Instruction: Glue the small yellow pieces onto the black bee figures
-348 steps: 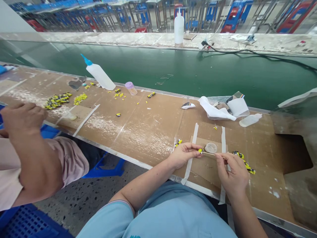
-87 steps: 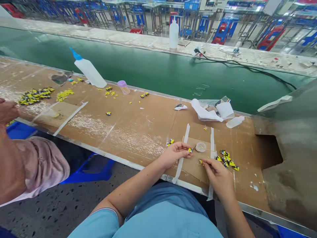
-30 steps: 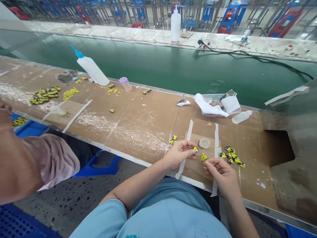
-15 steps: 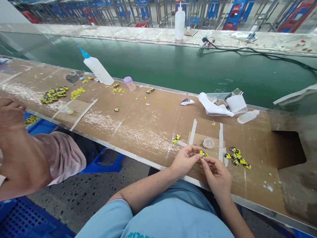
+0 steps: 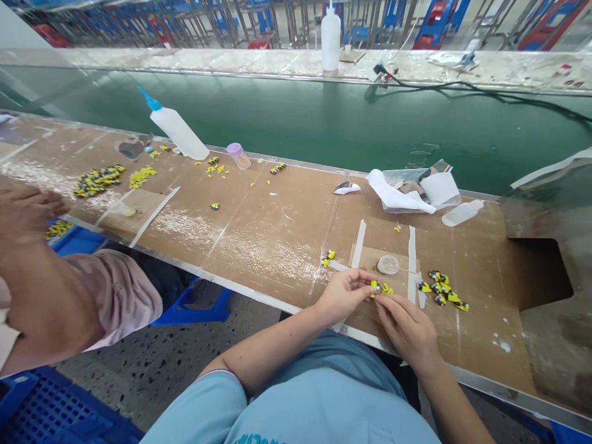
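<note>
Close to the table's front edge, my left hand (image 5: 345,297) pinches a small yellow-and-black piece (image 5: 374,286) between thumb and fingers. My right hand (image 5: 409,327) meets it there, its fingertips pressed together at the lower side of the piece; whatever they grip is too small to make out. Just beyond the fingers lie small yellow parts (image 5: 386,289). A round clear dish (image 5: 388,265) with a thin stick (image 5: 407,271) across it sits behind my hands. To the right is a cluster of yellow-and-black pieces (image 5: 443,287), and two more pieces (image 5: 328,258) lie to the left.
At left, a co-worker's arm (image 5: 41,265) reaches over the table beside a pile of pieces (image 5: 99,180). A blue-tipped bottle (image 5: 180,132), purple-lidded jar (image 5: 238,156), plastic tray (image 5: 407,208) and small bottle (image 5: 462,213) line the back edge. A dark opening (image 5: 543,271) is at right.
My right hand has turned, its fingers closing together by the piece that my left hand still holds. The whole view has shifted slightly.
</note>
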Available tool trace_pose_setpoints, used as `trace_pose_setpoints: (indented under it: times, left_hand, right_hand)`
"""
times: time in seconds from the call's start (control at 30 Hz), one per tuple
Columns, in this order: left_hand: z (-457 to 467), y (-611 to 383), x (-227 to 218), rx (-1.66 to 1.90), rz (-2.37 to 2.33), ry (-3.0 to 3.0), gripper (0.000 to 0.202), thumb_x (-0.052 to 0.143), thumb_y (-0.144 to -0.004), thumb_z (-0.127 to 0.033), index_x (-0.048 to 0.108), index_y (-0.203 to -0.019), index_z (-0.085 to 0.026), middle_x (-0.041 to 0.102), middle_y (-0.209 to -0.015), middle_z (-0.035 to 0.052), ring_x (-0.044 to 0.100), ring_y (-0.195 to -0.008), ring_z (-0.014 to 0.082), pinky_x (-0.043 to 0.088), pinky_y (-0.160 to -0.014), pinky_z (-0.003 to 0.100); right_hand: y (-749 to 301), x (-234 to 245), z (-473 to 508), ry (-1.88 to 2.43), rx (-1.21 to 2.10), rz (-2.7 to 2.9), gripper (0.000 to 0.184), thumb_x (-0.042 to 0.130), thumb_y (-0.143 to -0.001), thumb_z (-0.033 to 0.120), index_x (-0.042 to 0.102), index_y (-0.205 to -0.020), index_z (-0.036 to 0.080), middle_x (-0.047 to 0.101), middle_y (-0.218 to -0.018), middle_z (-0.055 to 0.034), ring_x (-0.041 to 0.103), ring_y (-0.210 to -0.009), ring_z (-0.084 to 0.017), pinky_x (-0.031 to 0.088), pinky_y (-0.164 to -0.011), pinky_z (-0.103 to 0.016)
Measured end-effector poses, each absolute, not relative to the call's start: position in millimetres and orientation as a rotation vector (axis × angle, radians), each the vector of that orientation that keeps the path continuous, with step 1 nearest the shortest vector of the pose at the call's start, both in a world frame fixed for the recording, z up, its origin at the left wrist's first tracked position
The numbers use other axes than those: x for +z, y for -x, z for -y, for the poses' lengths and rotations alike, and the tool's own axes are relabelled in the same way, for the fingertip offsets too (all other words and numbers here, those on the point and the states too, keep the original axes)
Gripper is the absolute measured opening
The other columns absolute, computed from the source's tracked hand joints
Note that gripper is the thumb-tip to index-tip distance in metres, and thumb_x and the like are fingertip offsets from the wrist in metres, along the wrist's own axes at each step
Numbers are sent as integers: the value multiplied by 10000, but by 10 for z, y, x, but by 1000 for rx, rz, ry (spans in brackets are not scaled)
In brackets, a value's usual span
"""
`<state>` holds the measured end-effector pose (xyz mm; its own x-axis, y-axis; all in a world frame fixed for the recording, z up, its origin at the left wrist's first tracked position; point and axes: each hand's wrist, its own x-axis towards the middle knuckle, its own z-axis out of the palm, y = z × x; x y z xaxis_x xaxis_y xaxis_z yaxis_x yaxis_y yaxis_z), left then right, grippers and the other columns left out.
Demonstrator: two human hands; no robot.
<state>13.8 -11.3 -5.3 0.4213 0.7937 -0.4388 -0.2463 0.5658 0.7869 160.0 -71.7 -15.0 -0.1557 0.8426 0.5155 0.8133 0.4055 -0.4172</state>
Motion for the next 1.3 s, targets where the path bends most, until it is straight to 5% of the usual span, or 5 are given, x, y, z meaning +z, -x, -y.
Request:
trace_pose_setpoints:
  times: [0.43, 1.0, 1.3]
  left_hand:
    - [27, -8, -44, 579, -796, -759, 469, 822, -536, -416, 712, -885, -123, 725, -803, 62, 659, -726, 135, 507, -830, 308]
    - [31, 36, -88, 580, -749, -1047, 298, 770, -643, -351, 741, -877, -169, 716, -850, 64, 644, -751, 128, 521, -776, 274]
    - [31, 5, -65, 529, -751, -773, 476, 803, -545, -477, 693, -838, -118, 697, -731, 47, 648, -679, 118, 515, -799, 303]
  right_hand:
    - [-1600, -71, 695, 1387, 126, 1662, 53, 611, -815, 175, 634, -781, 209, 587, -633, 15, 520, -554, -94, 440, -517, -218]
    - [-1602, -81, 665, 1358, 111, 1760, 72, 606, -820, 169, 617, -761, 209, 540, -599, 37, 478, -556, -93, 387, -585, -254]
    - [-1625, -85, 673, 1302, 37, 1802, 115, 620, -826, 130, 632, -909, 207, 594, -713, 15, 516, -610, -90, 396, -651, -278]
